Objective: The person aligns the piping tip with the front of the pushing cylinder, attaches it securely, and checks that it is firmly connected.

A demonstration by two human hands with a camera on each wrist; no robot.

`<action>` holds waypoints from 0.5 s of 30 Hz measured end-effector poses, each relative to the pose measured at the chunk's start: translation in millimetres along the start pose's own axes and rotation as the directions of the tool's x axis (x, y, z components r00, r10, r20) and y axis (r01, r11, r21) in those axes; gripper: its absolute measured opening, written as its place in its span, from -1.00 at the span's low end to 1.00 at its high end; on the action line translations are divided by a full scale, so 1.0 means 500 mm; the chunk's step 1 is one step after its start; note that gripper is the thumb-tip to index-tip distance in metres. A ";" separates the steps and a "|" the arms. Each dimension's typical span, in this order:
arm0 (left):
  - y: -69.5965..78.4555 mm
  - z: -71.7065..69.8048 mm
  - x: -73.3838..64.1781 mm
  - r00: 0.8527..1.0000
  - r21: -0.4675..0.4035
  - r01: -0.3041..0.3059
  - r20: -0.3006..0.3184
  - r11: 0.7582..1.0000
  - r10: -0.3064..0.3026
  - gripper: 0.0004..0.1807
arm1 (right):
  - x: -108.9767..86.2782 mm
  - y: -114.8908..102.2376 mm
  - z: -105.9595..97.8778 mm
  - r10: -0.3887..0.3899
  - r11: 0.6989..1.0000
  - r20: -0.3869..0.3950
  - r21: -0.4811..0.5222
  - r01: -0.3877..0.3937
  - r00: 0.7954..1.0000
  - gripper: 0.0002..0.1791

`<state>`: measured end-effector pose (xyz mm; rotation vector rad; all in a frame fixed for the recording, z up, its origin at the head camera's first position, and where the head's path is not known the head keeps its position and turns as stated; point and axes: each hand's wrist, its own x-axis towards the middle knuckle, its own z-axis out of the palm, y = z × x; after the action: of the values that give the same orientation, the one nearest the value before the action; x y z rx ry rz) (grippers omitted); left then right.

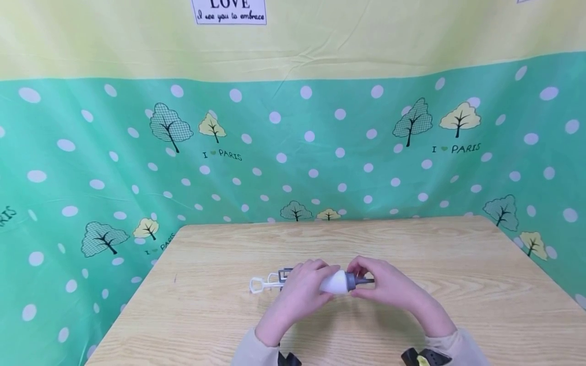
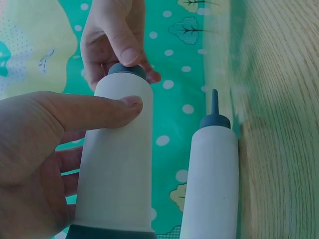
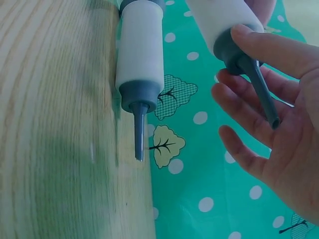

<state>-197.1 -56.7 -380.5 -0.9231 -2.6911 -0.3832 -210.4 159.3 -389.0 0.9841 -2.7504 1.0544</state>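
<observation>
My left hand [image 1: 304,290] grips a white squeeze bottle [image 2: 117,159], its thumb across the side and its fingers behind. At the bottle's right end is a grey nozzle cap [image 3: 229,52] with a long thin spout. My right hand [image 3: 294,124] pinches this cap between thumb and fingers, and the spout points toward its palm. A second white bottle [image 2: 209,184] with the same kind of grey cap [image 3: 138,94] and spout lies on the table, apart from both hands. In the head view I cannot make out that second bottle.
White open loops [image 1: 262,284] and a grey rectangular frame [image 1: 285,274] show to the left of the left hand, partly covered by it. The wooden table [image 1: 192,315] ends at a green curtain [image 1: 256,193] with dots and trees.
</observation>
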 end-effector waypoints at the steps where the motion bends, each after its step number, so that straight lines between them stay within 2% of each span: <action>1: 0.000 0.000 0.000 1.000 -0.002 0.001 0.000 1.000 -0.001 -0.45 | 0.000 0.000 0.000 0.000 1.000 0.000 -0.003 0.000 1.000 -0.68; 15: -0.001 -0.001 0.000 1.000 0.006 0.002 0.002 1.000 -0.002 -0.45 | -0.003 -0.005 0.000 0.027 0.998 0.036 -0.059 -0.025 0.999 -0.68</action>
<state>-197.4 -57.2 -380.3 -0.9202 -2.6932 -0.3749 -207.7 158.4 -387.9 0.9728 -2.8133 0.9623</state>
